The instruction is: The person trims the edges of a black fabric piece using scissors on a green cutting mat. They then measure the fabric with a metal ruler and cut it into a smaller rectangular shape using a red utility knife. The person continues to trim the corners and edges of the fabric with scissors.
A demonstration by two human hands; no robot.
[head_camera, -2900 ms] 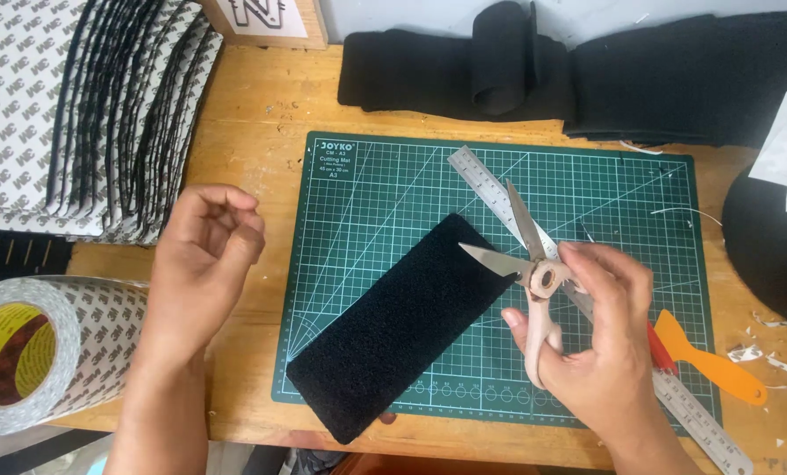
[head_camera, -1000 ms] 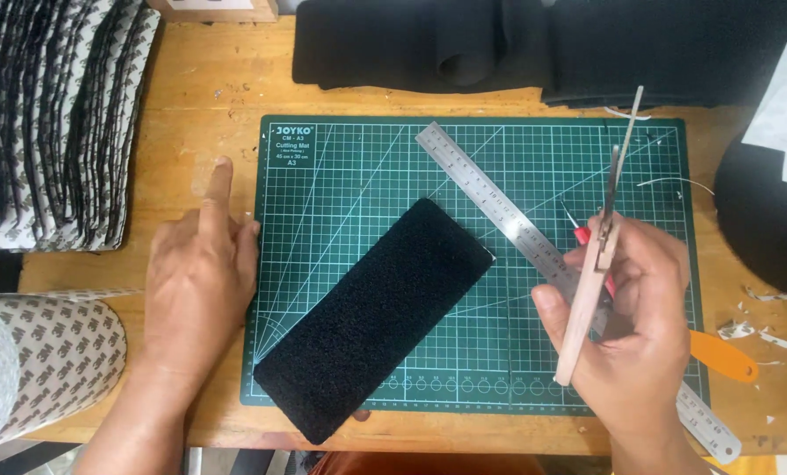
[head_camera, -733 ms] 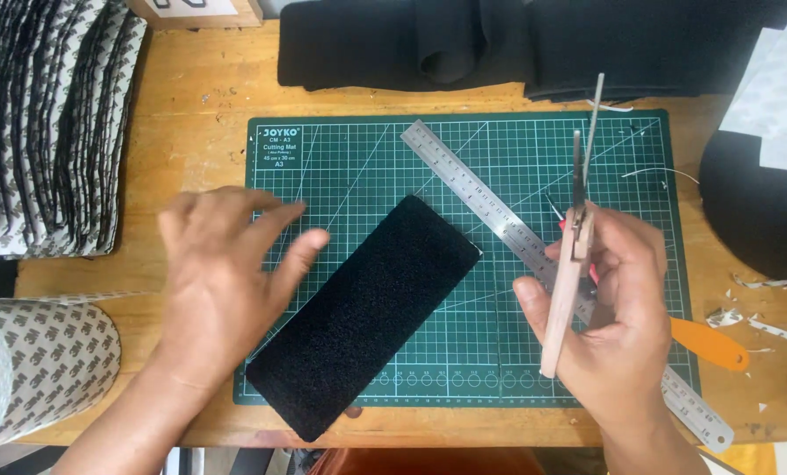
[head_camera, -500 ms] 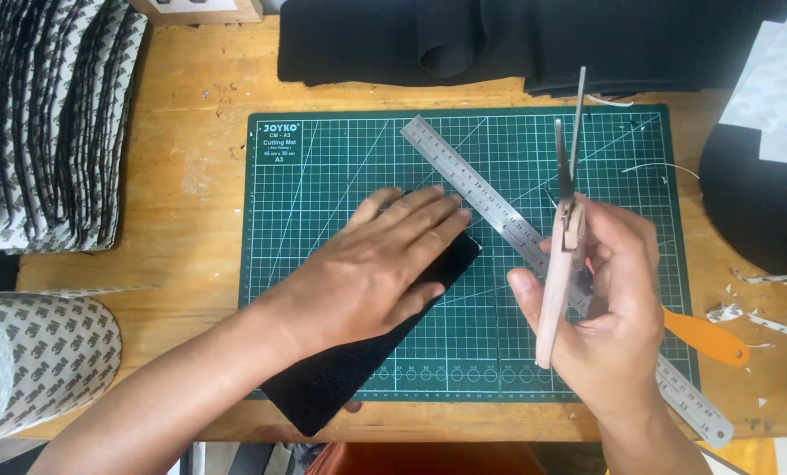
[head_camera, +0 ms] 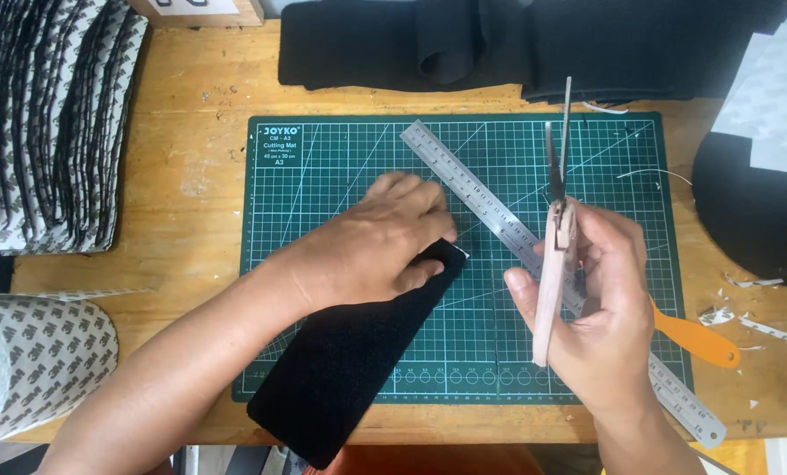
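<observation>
A black rectangular fabric strip (head_camera: 349, 369) lies slantwise on the green cutting mat (head_camera: 341, 158). My left hand (head_camera: 371, 242) rests on the strip's far end, fingers curled over its upper corner. My right hand (head_camera: 600, 308) holds a pair of scissors (head_camera: 553, 229) with pale handles upright over the mat's right half, blades pointing away from me and nearly closed. A metal ruler (head_camera: 481, 198) runs diagonally across the mat, passing under my right hand.
Stacked patterned sheets (head_camera: 46, 123) fill the upper left. A large tape roll (head_camera: 33, 361) sits at the lower left. Black fabric (head_camera: 534, 44) lies beyond the mat, a dark round piece (head_camera: 754, 211) at the right, and an orange tool (head_camera: 697, 339) with paper scraps nearby.
My left hand came from the bare table onto the mat and settled on the black strip's far end. My right hand turned the scissors upright, blades away from me.
</observation>
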